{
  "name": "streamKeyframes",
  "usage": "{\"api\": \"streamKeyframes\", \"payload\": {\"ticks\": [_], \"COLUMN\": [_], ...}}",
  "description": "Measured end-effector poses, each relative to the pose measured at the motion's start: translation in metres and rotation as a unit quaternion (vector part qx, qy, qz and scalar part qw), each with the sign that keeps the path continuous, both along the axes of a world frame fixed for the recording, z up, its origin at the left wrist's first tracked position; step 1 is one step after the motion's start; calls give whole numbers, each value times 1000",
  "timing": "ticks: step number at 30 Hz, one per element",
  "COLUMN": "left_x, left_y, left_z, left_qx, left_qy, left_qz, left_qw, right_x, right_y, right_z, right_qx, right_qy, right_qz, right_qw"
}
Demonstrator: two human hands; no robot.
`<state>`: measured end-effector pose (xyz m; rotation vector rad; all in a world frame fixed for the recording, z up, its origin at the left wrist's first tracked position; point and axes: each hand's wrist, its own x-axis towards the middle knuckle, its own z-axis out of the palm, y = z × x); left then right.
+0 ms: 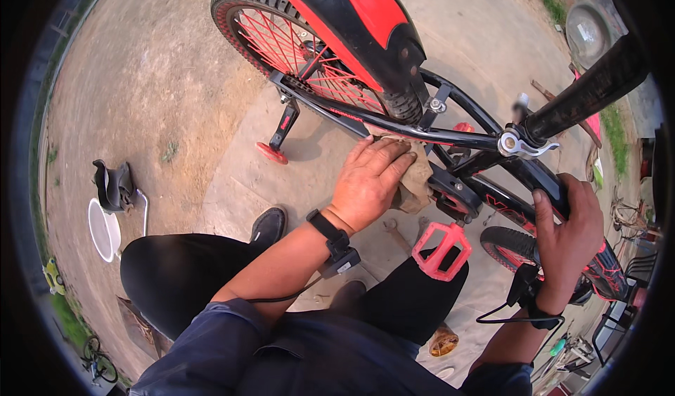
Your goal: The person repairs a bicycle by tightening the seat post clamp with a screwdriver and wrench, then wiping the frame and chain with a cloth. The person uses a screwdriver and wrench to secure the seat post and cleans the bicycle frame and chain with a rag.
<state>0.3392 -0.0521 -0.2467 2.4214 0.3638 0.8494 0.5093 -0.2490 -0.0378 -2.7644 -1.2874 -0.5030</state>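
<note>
Tan cloth rag [419, 180] lies under my L hand [367, 184]; thumb hidden, can't tell if pinching. My R hand [573, 224] clasps blk-&-red bike's [464, 139] glossy frame tube [538, 177].

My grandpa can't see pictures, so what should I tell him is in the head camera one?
A person's left hand presses a tan rag against a black-and-red bicycle, while the right hand holds its frame. A red pedal sits above the person's right leg, and a wrench lies on the ground.
</note>
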Motion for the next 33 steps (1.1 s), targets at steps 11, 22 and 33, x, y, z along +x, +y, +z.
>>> {"api": "streamKeyframes", "payload": {"ticks": [11, 22, 33], "left_x": [19, -28, -36], "left_y": [-28, 59, 111], "left_z": [-1, -44, -79], "left_qx": [-23, -129, -681], "left_qy": [-45, -60, -180], "left_qz": [-32, 180, 288], "left_qw": [998, 973, 649], "right_x": [0, 1, 4], "right_y": [2, -2, -6], "right_z": [-3, -5, -6], "right_qx": [-2, -14, -25], "right_qy": [-17, -3, -22], "right_qz": [-3, -4, 5], "right_qw": [1000, 1000, 999]}}
